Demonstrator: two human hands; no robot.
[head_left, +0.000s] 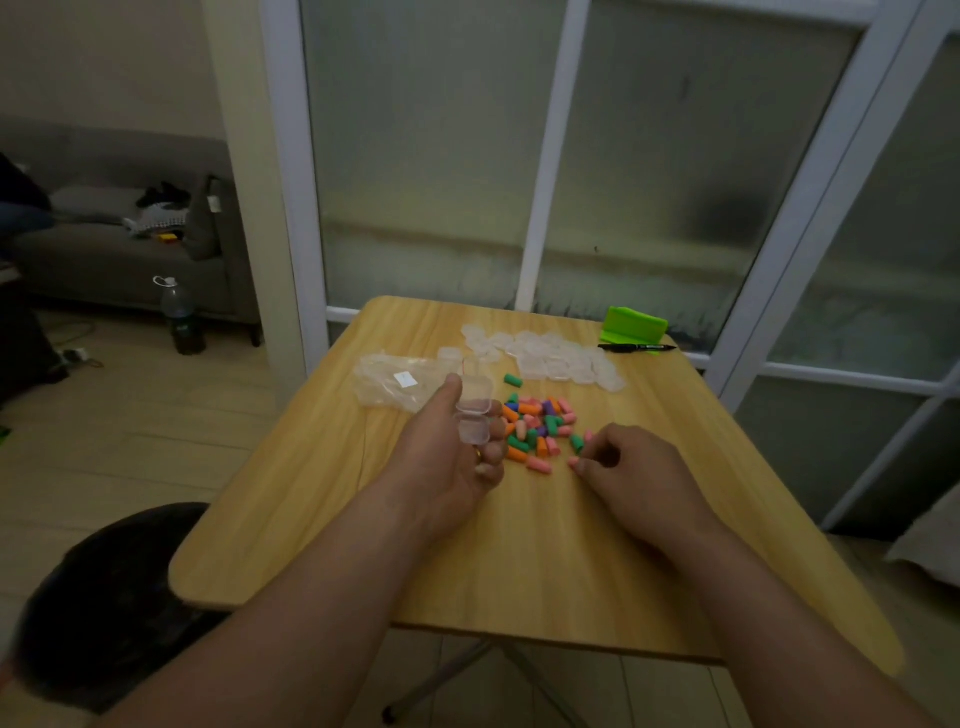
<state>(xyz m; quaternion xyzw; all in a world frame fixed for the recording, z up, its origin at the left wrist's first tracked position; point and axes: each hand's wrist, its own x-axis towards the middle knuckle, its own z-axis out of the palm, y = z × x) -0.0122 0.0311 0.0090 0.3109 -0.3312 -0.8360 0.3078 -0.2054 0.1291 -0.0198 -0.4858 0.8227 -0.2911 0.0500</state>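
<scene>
Forearms come in from the near edge over the wooden table (519, 582), with a dark round stool (104, 597) at the near left on the floor. The left hand (447, 467) is raised a little, palm turned inward. Its thumb and curled fingers grip a small clear case (474, 418) that stands hinged open. I cannot make out anything inside it.

To the right, the right hand (634, 467) rests low on the table with its fingers curled in. Its fingertips pinch a pink earplug (574, 462) at the near right fringe of the pile of earplugs (535, 423). That pile, in orange, pink, green and purple, lies between the two hands and just beyond them, and it looks large and loose.

A single green earplug (511, 379) sits apart on the far side. Left of it lies a crumpled plastic bag (389, 382). Farther back, a heap of clear cases (545, 353) spreads across the table, and whether any are filled is too faint to tell.

Judging from this, the packing is early. One plug is being picked for the case in hand, and most of the plugs and cases remain to be done.

At the far right edge lie a black marker (636, 347) and a green stand (636, 322). Beyond the table on the left are a bottle (182, 317) on the floor and a grey sofa (104, 244).
</scene>
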